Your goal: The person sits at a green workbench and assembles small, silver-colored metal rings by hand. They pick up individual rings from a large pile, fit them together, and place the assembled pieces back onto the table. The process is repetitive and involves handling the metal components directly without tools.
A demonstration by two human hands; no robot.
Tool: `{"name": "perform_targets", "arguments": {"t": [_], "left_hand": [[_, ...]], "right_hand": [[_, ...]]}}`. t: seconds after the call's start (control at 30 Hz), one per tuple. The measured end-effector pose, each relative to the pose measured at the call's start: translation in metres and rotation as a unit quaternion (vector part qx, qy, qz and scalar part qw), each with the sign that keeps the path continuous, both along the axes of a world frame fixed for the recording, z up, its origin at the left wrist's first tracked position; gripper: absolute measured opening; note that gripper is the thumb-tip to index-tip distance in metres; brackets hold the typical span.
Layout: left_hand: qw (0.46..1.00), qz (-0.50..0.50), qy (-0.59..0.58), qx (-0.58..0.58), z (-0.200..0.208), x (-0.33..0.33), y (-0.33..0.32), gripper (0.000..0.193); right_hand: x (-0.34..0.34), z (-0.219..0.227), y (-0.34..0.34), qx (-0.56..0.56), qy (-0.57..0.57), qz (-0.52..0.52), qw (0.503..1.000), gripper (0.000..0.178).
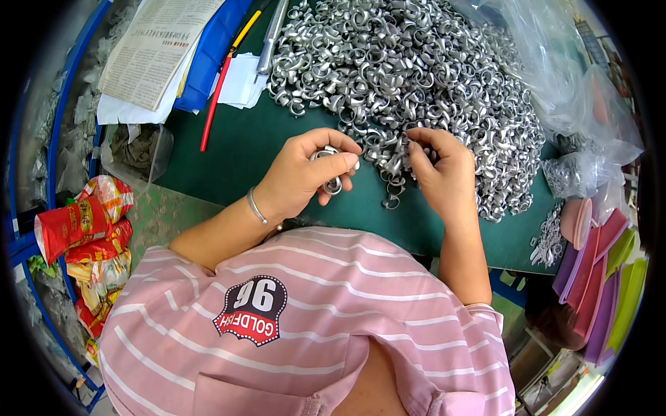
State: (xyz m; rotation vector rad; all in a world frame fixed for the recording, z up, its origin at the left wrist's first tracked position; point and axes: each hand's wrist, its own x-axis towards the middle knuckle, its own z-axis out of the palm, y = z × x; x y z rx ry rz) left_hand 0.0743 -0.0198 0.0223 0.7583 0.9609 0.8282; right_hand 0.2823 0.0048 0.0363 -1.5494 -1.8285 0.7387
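A large heap of silver metal rings (416, 73) covers the far middle and right of the green tabletop (229, 156). My left hand (295, 173) is closed around several loose rings (333, 184), held just short of the heap's near edge; thumb and forefinger come together over them. At that edge, my right hand (449, 177) has its thumb and fingertips drawn together among the rings. What it pinches, if anything, is hidden by the fingers and the rings around them. A few rings (393, 194) trail toward me between the two hands.
At the far left lie a newspaper (156, 45), a blue tray (211, 55), a red-and-yellow rod (225, 97) and a metal rod (272, 38). Clear plastic bags (548, 62) flank the heap at right, with coloured bins (596, 277) nearer. Red packets (87, 225) hang at left.
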Motion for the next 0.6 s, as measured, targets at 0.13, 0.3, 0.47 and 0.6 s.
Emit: {"name": "perform_targets", "arguments": {"t": [0.13, 0.3, 0.47, 0.6], "left_hand": [[1.0, 0.012, -0.011, -0.014, 0.001, 0.0, 0.0, 0.019], [0.998, 0.049, -0.037, -0.012, 0.0, 0.001, 0.001, 0.02], [0.946, 0.15, 0.094, 0.272, 0.015, 0.014, 0.008, 0.022], [0.767, 0.047, 0.242, 0.592, 0.035, 0.041, 0.027, 0.03]], "right_hand": [[0.008, 0.008, -0.001, -0.247, 0.316, -0.041, 0.915, 0.015], [0.004, 0.008, -0.006, -0.285, 0.476, -0.066, 0.829, 0.017], [-0.012, 0.005, -0.01, -0.181, 0.445, -0.051, 0.876, 0.035], [-0.046, 0.031, -0.012, -0.364, 0.689, -0.092, 0.62, 0.057]]}}
